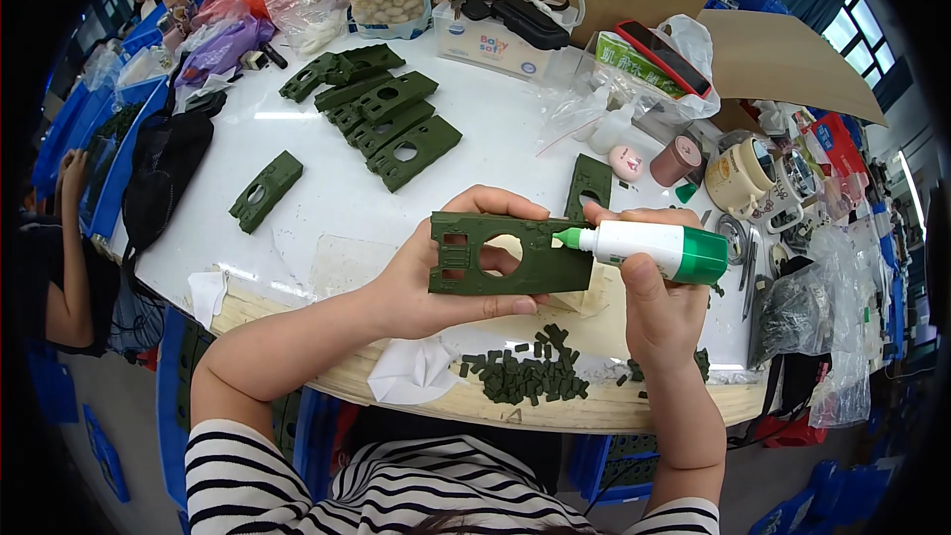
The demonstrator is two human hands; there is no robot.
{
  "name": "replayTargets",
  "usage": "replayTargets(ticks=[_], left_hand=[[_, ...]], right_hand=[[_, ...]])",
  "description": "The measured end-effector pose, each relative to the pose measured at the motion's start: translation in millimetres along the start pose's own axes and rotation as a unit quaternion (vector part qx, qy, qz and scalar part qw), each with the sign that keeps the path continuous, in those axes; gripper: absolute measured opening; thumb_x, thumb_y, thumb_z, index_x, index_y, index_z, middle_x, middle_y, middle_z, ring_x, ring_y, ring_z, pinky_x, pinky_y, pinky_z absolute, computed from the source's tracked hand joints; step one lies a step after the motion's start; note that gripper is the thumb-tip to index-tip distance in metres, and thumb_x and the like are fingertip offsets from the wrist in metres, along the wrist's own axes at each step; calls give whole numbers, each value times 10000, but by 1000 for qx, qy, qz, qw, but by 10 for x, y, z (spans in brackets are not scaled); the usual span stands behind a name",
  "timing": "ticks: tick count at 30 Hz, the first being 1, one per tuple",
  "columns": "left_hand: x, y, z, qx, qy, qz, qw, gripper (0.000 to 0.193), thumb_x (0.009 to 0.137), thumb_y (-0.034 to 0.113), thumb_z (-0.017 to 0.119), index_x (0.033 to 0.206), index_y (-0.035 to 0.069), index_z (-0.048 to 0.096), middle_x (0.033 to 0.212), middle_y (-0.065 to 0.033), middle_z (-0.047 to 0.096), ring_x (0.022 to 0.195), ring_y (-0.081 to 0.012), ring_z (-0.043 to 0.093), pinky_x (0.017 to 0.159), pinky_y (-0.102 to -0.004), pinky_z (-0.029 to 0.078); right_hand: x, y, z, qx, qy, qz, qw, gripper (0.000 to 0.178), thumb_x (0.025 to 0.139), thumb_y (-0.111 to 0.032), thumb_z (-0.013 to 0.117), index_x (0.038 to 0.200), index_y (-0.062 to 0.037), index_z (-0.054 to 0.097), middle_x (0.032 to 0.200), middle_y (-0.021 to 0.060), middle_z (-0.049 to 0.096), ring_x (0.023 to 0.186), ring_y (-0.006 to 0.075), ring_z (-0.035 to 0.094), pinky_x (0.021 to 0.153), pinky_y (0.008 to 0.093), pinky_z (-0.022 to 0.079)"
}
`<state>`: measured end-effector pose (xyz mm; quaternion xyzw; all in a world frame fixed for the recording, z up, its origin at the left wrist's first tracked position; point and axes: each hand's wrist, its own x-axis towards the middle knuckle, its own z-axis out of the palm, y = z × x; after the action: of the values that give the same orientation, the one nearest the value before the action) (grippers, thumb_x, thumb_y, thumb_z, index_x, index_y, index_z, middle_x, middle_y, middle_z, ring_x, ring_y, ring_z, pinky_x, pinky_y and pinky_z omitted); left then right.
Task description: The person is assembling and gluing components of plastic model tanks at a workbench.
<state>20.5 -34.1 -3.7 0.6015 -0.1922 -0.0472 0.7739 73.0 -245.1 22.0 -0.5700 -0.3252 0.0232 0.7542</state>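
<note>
My left hand (416,282) grips a dark green plastic model tank hull (540,267) by its left end, thumb below and fingers above. The hull has a large round hole and small square openings. In my right hand (662,312) is a white glue bottle (644,243) with a green base and green pointed nozzle, tipped sideways. Its tip is at the hull's upper face, right of the round hole; whether glue comes out I cannot tell. Behind my hands lies another green hull (590,181), partly hidden. A pile of small green plastic pieces (525,374) lies at the table's near edge.
Several more green hulls (416,149) lie at the back left, with one (265,191) apart. White paper (411,369) sits by the near edge. At right stand a thread spool (676,160), a cream mug (738,178) and tweezers (750,272). Another person's arm (69,267) shows far left.
</note>
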Motion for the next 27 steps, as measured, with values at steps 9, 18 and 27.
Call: replayTargets(ticks=[9, 18, 27], left_hand=[[0, -5, 31, -31, 15, 4, 999, 565, 781, -70, 700, 1256, 27, 410, 1165, -80, 527, 952, -147, 633, 816, -265, 522], [0, 7, 33, -32, 11, 6, 999, 566, 785, -71, 695, 1260, 23, 401, 1172, -85, 527, 967, -160, 635, 823, -275, 525], [-2, 89, 48, -72, 17, -22, 997, 577, 802, -48, 691, 1282, 19, 378, 1189, -109, 532, 999, -208, 634, 864, -311, 522]], right_hand=[[3, 13, -4, 1, 3, -1, 1000, 313, 858, -107, 687, 1092, 42, 542, 1064, 159, 622, 1082, 289, 609, 913, 369, 497], [2, 30, -23, -25, 3, -8, 1000, 325, 861, -124, 684, 1097, 40, 534, 1061, 167, 625, 1077, 289, 611, 925, 379, 486], [4, 24, -6, 33, 9, 14, 999, 349, 867, -171, 680, 1093, 31, 507, 1064, 195, 632, 1072, 270, 608, 934, 382, 476]])
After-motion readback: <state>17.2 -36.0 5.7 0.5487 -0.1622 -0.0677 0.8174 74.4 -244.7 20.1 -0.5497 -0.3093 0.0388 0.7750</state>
